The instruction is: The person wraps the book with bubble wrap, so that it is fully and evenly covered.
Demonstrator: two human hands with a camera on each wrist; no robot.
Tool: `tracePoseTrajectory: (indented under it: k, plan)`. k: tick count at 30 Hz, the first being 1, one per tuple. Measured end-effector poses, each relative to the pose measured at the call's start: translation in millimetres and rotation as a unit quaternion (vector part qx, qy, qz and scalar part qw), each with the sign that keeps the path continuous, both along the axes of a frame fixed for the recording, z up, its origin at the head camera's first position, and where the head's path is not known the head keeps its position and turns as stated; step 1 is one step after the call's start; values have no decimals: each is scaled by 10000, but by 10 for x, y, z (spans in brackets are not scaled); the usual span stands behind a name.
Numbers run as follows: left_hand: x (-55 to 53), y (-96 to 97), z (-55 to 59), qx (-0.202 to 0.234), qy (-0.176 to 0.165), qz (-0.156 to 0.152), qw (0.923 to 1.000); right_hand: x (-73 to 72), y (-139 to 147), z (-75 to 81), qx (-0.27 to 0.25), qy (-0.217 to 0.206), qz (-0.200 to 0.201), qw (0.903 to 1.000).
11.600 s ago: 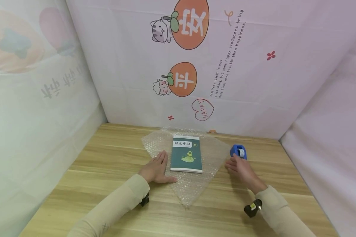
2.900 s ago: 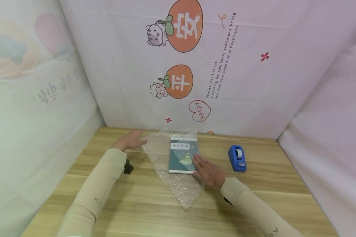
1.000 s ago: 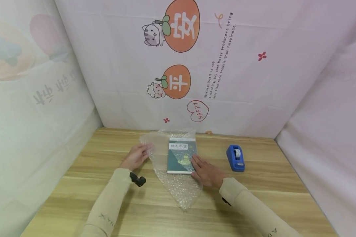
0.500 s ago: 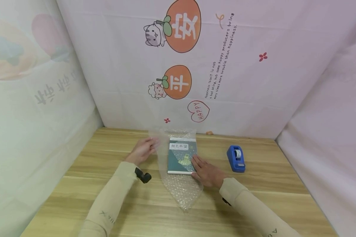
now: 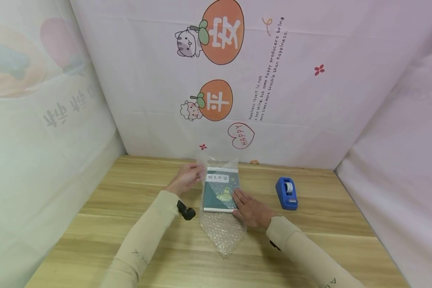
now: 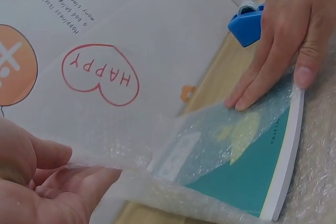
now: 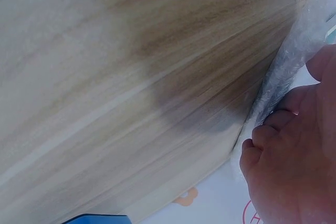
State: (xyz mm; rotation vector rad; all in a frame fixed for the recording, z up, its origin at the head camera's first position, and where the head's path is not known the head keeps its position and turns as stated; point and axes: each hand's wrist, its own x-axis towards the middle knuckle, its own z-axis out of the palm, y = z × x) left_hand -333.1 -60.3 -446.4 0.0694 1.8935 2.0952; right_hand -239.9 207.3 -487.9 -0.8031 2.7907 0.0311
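A green book with a white label lies on a sheet of bubble wrap, whose right flap is folded over the cover. My right hand presses that flap down at the book's right edge with straight fingers. In the left wrist view the same right hand rests over the book's corner, thumb at the white page edge. My left hand pinches the left edge of the bubble wrap between thumb and fingers and holds it raised beside the book. The right wrist view shows the right hand against the folded wrap edge.
A blue tape dispenser with a roll of tape stands on the wooden table to the right of the book. Behind the table hangs a printed cloth, and cloth walls close off both sides.
Earlier the wrap lay flat and the right flap was then folded over the book. The left hand has since taken the wrap's left edge and brought it rightward to the book. The right hand stays put lately.
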Motion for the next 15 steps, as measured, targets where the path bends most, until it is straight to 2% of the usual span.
tracePoseTrajectory:
  k: [7,15]
  plan:
    - [26,139,1,-508,224,98,9984,5,6,15,20,-27,-43,10000]
    - [49,286,-59,-476,217,12,9986,1,-7,15,6,-81,-83,9999]
